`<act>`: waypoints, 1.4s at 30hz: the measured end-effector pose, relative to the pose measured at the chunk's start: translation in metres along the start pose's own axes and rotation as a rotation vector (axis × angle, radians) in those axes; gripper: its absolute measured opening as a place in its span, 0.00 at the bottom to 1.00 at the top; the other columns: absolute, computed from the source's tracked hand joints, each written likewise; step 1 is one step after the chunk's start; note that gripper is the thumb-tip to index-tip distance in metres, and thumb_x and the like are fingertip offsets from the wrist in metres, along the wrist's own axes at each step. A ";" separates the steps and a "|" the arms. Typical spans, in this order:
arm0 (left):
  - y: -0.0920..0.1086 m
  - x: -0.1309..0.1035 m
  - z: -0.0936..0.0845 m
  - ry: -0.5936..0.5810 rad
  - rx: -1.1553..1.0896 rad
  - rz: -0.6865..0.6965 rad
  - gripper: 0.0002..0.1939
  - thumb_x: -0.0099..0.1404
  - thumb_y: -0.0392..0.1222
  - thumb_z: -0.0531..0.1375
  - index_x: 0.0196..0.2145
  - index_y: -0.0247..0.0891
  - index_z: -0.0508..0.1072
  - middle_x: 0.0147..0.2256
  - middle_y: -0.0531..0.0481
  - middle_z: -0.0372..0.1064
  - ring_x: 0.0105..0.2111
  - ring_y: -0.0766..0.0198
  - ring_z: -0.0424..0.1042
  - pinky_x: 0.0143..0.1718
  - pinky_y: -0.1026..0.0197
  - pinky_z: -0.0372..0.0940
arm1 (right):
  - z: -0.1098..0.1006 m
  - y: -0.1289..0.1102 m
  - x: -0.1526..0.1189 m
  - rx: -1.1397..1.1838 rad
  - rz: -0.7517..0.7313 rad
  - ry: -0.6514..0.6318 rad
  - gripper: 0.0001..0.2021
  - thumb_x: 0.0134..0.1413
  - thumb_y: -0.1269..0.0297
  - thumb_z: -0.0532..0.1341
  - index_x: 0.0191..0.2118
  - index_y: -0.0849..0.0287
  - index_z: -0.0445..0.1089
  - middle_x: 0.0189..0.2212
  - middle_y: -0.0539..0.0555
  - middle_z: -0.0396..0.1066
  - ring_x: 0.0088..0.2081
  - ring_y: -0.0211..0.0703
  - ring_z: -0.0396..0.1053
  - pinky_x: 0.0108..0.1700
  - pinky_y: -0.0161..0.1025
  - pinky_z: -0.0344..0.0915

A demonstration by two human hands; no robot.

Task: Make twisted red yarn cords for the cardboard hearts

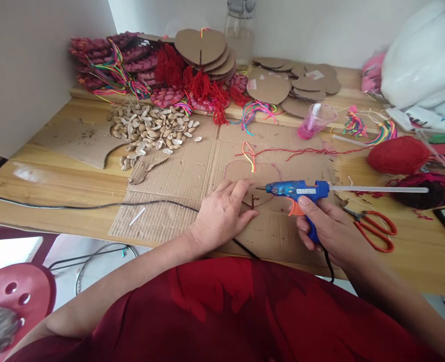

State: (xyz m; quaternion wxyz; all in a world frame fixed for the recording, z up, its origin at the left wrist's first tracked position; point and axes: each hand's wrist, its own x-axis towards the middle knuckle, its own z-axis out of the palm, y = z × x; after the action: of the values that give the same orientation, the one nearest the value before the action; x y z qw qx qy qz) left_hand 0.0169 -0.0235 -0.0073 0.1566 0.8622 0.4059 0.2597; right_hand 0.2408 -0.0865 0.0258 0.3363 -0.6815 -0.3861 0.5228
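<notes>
My right hand (322, 223) is wrapped around a blue glue gun (288, 189), a finger at its orange trigger. A long clear glue stick (376, 189) sticks out of its back. The nozzle points left, close to the fingertips of my left hand (224, 211). That hand rests on a cut cardboard piece (263, 172), thumb apart from the fingers, some fingers hidden underneath. A yellow and orange cord loop (251, 160) lies at the top of this piece. A small dark red yarn bit (253, 201) lies between the hands.
Peanut shells (154, 128) are heaped at left. Behind are stacked cardboard shapes (269, 89), red tassels (199, 85) and a pink-stained cup (315, 123). Orange-handled scissors (376, 229) and yarn balls (399, 155) lie at right. A black cable (94, 207) crosses the table's front.
</notes>
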 end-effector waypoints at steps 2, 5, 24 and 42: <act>0.000 0.000 0.000 0.001 -0.008 0.001 0.28 0.62 0.43 0.66 0.55 0.39 0.60 0.45 0.45 0.73 0.47 0.54 0.71 0.47 0.52 0.70 | -0.004 -0.001 -0.006 -0.067 -0.027 0.004 0.23 0.59 0.37 0.57 0.30 0.55 0.58 0.18 0.43 0.61 0.13 0.32 0.59 0.14 0.29 0.50; 0.000 0.000 0.000 -0.003 -0.020 0.000 0.28 0.62 0.42 0.66 0.56 0.39 0.60 0.45 0.46 0.73 0.48 0.54 0.70 0.48 0.52 0.69 | -0.008 0.000 -0.014 -0.193 -0.026 -0.033 0.25 0.60 0.36 0.55 0.27 0.55 0.59 0.14 0.44 0.60 0.13 0.33 0.58 0.16 0.31 0.52; -0.002 0.001 0.001 -0.026 -0.029 -0.025 0.26 0.64 0.46 0.65 0.55 0.38 0.62 0.46 0.46 0.73 0.48 0.55 0.70 0.48 0.52 0.70 | -0.007 -0.010 -0.014 -0.768 -0.383 0.070 0.22 0.65 0.43 0.52 0.26 0.53 0.62 0.18 0.50 0.64 0.21 0.44 0.61 0.27 0.41 0.55; -0.003 0.000 0.001 -0.013 -0.030 -0.009 0.27 0.63 0.46 0.65 0.55 0.38 0.62 0.45 0.46 0.73 0.48 0.55 0.70 0.47 0.53 0.70 | -0.006 -0.019 -0.007 -1.115 -0.630 0.130 0.23 0.68 0.44 0.47 0.28 0.54 0.64 0.22 0.57 0.68 0.28 0.53 0.69 0.29 0.43 0.56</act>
State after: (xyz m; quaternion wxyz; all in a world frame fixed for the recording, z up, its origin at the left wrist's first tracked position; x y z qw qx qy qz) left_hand 0.0155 -0.0212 -0.0094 0.1732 0.8596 0.4048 0.2595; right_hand 0.2427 -0.0845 0.0467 0.0919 -0.6382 -0.7605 0.0773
